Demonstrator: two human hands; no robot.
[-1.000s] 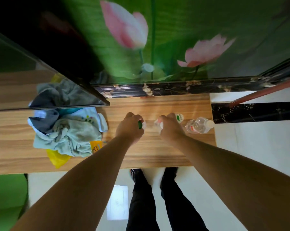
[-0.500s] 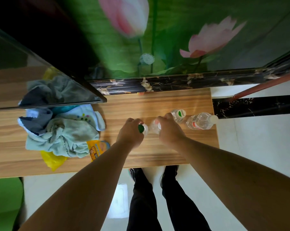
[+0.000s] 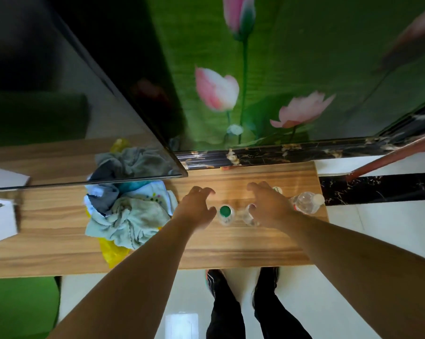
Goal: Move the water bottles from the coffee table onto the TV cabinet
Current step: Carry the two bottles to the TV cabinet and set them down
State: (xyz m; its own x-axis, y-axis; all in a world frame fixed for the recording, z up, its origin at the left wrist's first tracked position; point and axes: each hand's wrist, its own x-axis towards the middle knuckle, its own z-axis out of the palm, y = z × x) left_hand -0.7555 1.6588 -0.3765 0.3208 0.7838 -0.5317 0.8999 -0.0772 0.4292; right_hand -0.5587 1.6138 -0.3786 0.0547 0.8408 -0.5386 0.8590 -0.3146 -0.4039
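On the wooden TV cabinet [image 3: 243,245] stand two clear water bottles: one with a green cap [image 3: 225,213] and one with a pale cap [image 3: 250,214] right beside it. My left hand [image 3: 196,206] hovers open just left of the green-capped bottle, fingers spread, not touching it. My right hand [image 3: 267,204] is open just right of the pale-capped bottle. Behind my right hand peeks another bottle's cap [image 3: 277,190]. A further clear bottle [image 3: 305,203] stands near the cabinet's right end.
A heap of towels and cloths [image 3: 128,214] over a yellow bag [image 3: 112,252] lies left of my hands. The TV screen [image 3: 84,133] overhangs the cabinet's back left. A white box [image 3: 1,211] sits at far left. My legs stand on the tiled floor below.
Both hands held a bottle each; they have since let go and spread open, moving apart. The two bottles now stand free on the cabinet.
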